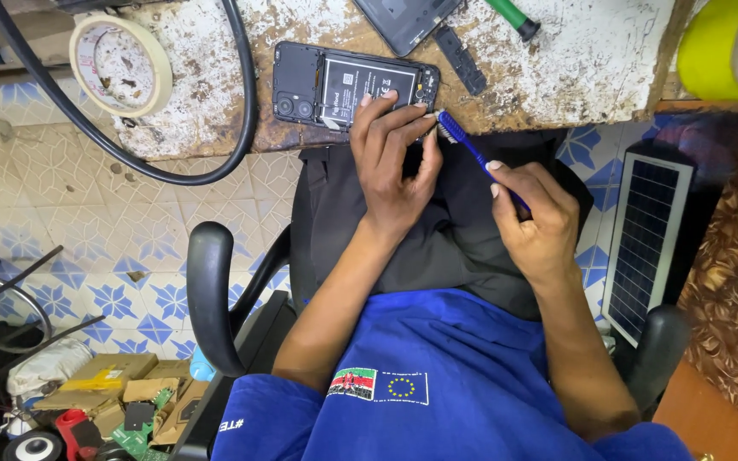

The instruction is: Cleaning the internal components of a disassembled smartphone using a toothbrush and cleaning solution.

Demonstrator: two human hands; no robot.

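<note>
We take the opened phone (354, 86) as our landmark: it lies back-cover off, battery showing, right at the near edge of the worn workbench (574, 60), its lower side almost flush with that edge. Our left hand (393, 162) reaches up from below it, fingers spread and pressed flat on the battery end, the thumb bent against the phone's lower right corner. Our right hand (538, 218) sits lower right of the phone, fingers closed around the handle of a blue toothbrush (471, 147), whose bristle head touches that same corner (just off the bench edge). Above and right of the phone lie a dark back cover (403, 21) and a green-handled tool (512, 17); far left of it, a roll of masking tape (120, 64) and a black cable (245, 94) looping past. Open bench surface remains right of the phone. Well below-left of the phone, cardboard boxes (108, 380) on the floor hold circuit scraps.
</note>
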